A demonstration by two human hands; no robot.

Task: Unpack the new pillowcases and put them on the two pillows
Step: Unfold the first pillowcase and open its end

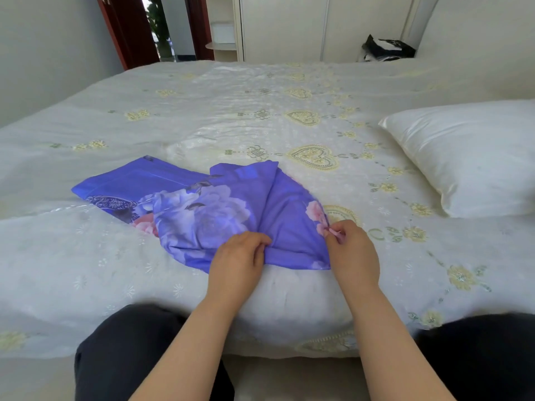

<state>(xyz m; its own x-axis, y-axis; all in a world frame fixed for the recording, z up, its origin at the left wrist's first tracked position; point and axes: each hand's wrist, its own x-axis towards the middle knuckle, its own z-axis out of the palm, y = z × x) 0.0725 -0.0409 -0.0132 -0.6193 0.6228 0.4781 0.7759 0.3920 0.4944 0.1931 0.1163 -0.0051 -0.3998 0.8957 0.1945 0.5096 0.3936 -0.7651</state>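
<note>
Pinching hard at the lower centre of the frame, both hands were on the cloth! The left hand (238, 256) had its fingers curled shut on a fold of the purple floral pillowcase (231, 215), knuckles up, thumb tucked under the hem. Just to its right, the right hand (351, 250) nipped the pillowcase's corner between thumb and fingertips, right where a pink flower was printed. Between the two hands the hem ran in a short, slightly slack line.

And under that cloth? A white pillow (289, 299) bulged at the near edge of the bed, its rounded end showing bare below the hem, the pillowcase draped over its far part and bunched toward the left. Behind it, left of centre, a second purple piece (130, 183) lay flat and folded, partly covered by the bunched one; whether it was still in a wrapper I could not tell.

Out to the right edge of the frame, a second white pillow (469, 157) lay bare, well apart from the hands. All of it rested on a cream embroidered bedspread (260, 96) with yellow heart motifs. Dark trouser legs (127, 348) framed the bottom corners. At the upper right a black bag (388, 47) sat beyond the bed; at the upper left, a red door frame (127, 27).
</note>
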